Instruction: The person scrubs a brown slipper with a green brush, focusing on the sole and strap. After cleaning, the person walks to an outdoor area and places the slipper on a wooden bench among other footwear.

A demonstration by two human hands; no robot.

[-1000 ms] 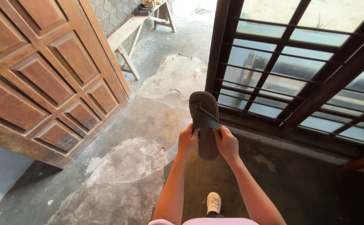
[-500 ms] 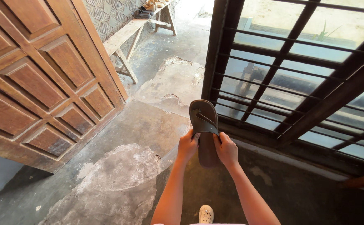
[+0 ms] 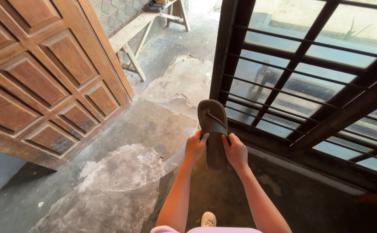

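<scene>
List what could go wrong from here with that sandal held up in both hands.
1. The brown sandal is pinched only at its heel end by the left hand and right hand; it might slip and drop onto the concrete floor.
2. Its toe end looks close to the window grille; it could perhaps knock the bars.

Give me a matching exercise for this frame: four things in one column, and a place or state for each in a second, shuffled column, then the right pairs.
Things:
1. dark brown sandal
2. wooden door
3. wooden bench
4. white shoe

Places or states:
A. at the bottom edge, on the floor between the person's arms
B. held up in the left hand and the right hand
C. along the wall at the top, with dark footwear on it
D. panelled, filling the left side of the view

Pairs: 1-B, 2-D, 3-C, 4-A
</scene>
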